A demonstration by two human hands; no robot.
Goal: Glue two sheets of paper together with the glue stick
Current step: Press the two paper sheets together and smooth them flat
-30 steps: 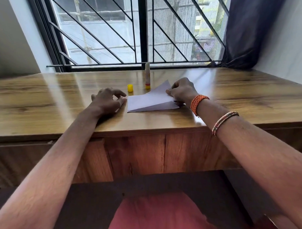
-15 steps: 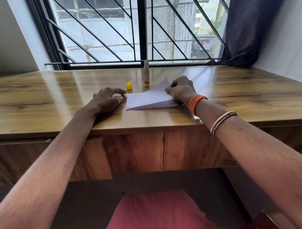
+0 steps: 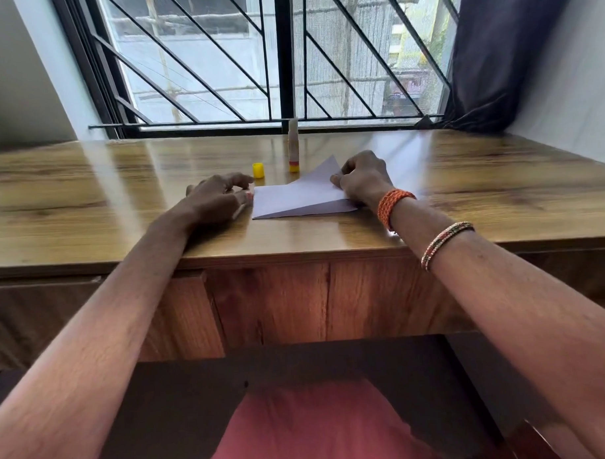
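Note:
Two white paper sheets (image 3: pixel 300 195) lie on the wooden table (image 3: pixel 87 202), the upper one lifted at its far right corner. My right hand (image 3: pixel 362 179) pinches that raised edge of the upper sheet. My left hand (image 3: pixel 217 198) rests with curled fingers on the table, fingertips touching the left edge of the sheets. The glue stick (image 3: pixel 293 145) stands upright and uncapped just behind the paper. Its yellow cap (image 3: pixel 258 170) sits on the table to its left.
A barred window (image 3: pixel 278 58) runs along the table's far edge, with a dark curtain (image 3: pixel 501 57) at the right. Walls close both sides. The table's front edge (image 3: pixel 295 255) is close to my forearms.
The view shifted slightly. My left hand crept right to the sheets' left edge. My right hand keeps its hold on the upper sheet, which now lies a little lower.

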